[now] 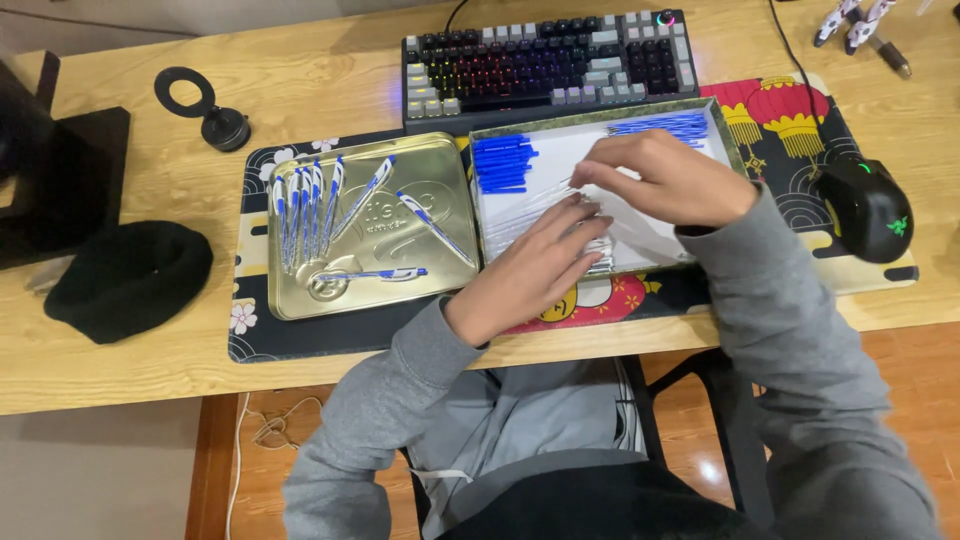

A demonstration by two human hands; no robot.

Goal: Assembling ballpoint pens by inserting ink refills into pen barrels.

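Resting both hands on clear tubes (pixel 530 205) | white tray (pixel 655 248)

A home computer desk, likely a gaming corner: beyond the hands (pixel 600 220) on the wooden surface (pixel 150 370) sits a backlit mechanical keyboard (pixel 545 62), to their right a black gaming mouse (pixel 868 208) with green lights, under them a patterned desk mat (pixel 300 335), and far right small robot figurines (pixel 850 22)
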